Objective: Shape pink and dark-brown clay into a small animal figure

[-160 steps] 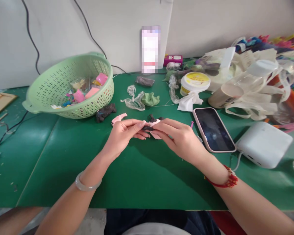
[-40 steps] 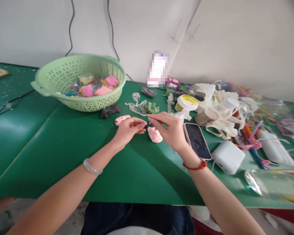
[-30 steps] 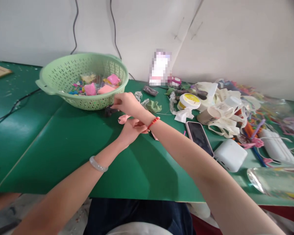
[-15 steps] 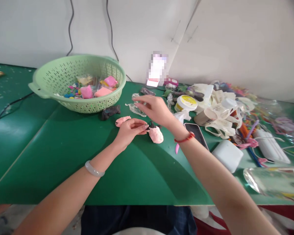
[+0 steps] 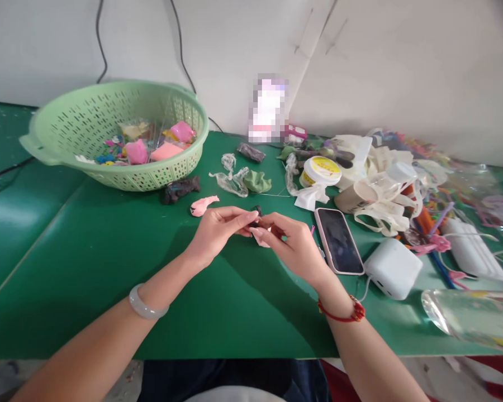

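Over the green table (image 5: 184,329), my left hand (image 5: 218,231) pinches a small pink-and-black piece of what looks like modelling clay (image 5: 260,238). From the other side, my right hand (image 5: 295,245) grips the same piece with bent fingers. Much of it is hidden behind the fingertips; a dark bit shows on top and pale pink below. A separate pink clay lump (image 5: 202,206) lies just beyond my left hand. Behind it is a black lump (image 5: 181,190). Farther back, a green clay lump (image 5: 257,182) sits beside crumpled clear plastic wrap (image 5: 235,184).
A pale green colander (image 5: 126,177) with colourful packets stands back left. A lit phone (image 5: 268,109) leans against the wall. At right are a yellow-lidded tub (image 5: 319,171), a dark-screened phone (image 5: 341,243), a white box-shaped device (image 5: 394,268), plastic bags and a clear bottle (image 5: 469,315).
My right hand has come down from above the clear wrap onto the clay piece, uncovering the green lump. My left hand keeps its pinch. The view has shifted slightly.
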Tool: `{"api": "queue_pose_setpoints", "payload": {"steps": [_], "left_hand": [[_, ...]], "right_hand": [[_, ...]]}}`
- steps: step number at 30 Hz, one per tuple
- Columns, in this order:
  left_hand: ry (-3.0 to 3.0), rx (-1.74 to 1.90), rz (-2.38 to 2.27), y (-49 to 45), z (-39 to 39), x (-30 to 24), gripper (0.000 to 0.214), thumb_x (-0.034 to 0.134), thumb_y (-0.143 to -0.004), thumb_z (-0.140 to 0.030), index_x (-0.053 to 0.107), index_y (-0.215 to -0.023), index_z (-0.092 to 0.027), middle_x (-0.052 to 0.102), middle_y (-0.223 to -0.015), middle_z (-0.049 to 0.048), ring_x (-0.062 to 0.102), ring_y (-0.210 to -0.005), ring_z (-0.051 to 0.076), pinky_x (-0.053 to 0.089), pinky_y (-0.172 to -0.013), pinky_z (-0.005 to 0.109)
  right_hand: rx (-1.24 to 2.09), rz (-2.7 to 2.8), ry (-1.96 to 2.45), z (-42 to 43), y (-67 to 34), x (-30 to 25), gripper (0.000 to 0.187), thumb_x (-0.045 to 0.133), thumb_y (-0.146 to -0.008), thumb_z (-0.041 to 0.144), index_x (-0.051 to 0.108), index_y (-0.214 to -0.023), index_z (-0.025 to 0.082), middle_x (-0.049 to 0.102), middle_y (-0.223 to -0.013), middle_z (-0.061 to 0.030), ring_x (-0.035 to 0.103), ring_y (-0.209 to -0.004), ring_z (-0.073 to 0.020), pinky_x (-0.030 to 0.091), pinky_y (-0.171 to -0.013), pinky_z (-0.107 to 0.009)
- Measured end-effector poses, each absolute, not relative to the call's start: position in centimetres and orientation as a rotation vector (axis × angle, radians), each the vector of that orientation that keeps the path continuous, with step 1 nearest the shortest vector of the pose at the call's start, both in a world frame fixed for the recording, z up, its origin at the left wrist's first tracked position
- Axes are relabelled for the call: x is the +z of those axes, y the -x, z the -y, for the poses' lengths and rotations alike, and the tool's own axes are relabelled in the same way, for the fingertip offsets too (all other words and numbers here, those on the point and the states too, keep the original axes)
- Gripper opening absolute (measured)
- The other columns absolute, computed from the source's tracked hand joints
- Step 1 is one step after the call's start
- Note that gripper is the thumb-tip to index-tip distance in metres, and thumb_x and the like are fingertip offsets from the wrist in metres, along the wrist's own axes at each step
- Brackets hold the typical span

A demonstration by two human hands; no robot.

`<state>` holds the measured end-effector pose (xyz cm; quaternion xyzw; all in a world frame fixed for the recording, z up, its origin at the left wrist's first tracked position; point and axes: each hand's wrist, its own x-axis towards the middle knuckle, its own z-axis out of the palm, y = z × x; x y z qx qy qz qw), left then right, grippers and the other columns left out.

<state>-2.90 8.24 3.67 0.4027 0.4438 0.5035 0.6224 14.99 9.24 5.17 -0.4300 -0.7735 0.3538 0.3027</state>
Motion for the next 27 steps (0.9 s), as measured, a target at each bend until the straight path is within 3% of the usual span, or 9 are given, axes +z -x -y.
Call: {"api": "queue_pose_setpoints", "payload": {"steps": [7,14,21,27], "left_hand": [[-0.875,1.148,-1.037,2.85,-8.25,3.55,0.039,0.087,-0.068,-0.050,0.082,-0.089,-0.018,0.081,-0.093,0.0065,0.075,-0.084,0.020,0.062,-0.086,0.035],[-0.955,1.123,-0.992,2.82,-8.15,3.79,0.032,0.085,-0.071,-0.046,0.081,-0.086,-0.018,0.078,-0.080,0.0044,0.072,-0.078,0.018,0.061,-0.083,0.033],[-0.828,1.153,-0.981,2.85,-8.26,3.46,0.033,0.088,-0.068,-0.047,0.078,-0.082,-0.019,0.076,-0.080,0.0018,0.069,-0.074,0.013,0.060,-0.080,0.029],[-0.812,1.139,-0.946,2.86,-8.27,3.63,0.034,0.087,-0.069,-0.048,0.077,-0.081,-0.017,0.074,-0.079,0.0014,0.069,-0.076,0.012,0.060,-0.079,0.026]], "right_hand": [[1.074,1.891,1.133,-9.52,-15.24,4.23,0.031,0.063,-0.094,0.047,0.064,-0.083,0.019,0.062,-0.065,0.0002,0.049,-0.054,-0.0102,0.038,-0.051,-0.025],[1.339,1.625,1.088,-9.37,-14.95,4.54,0.043,0.068,-0.086,0.060,0.059,-0.076,0.020,0.057,-0.059,0.0024,0.044,-0.047,-0.0081,0.035,-0.042,-0.023],[1.429,1.601,1.051,-9.37,-14.80,4.70,0.050,0.053,-0.095,0.064,0.056,-0.074,0.019,0.060,-0.064,0.0010,0.051,-0.045,-0.0073,0.041,-0.044,-0.023],[1.447,1.638,1.042,-9.21,-14.93,4.29,0.034,0.073,-0.086,0.051,0.059,-0.088,0.019,0.063,-0.071,0.0018,0.054,-0.056,-0.0093,0.047,-0.050,-0.023]]}}
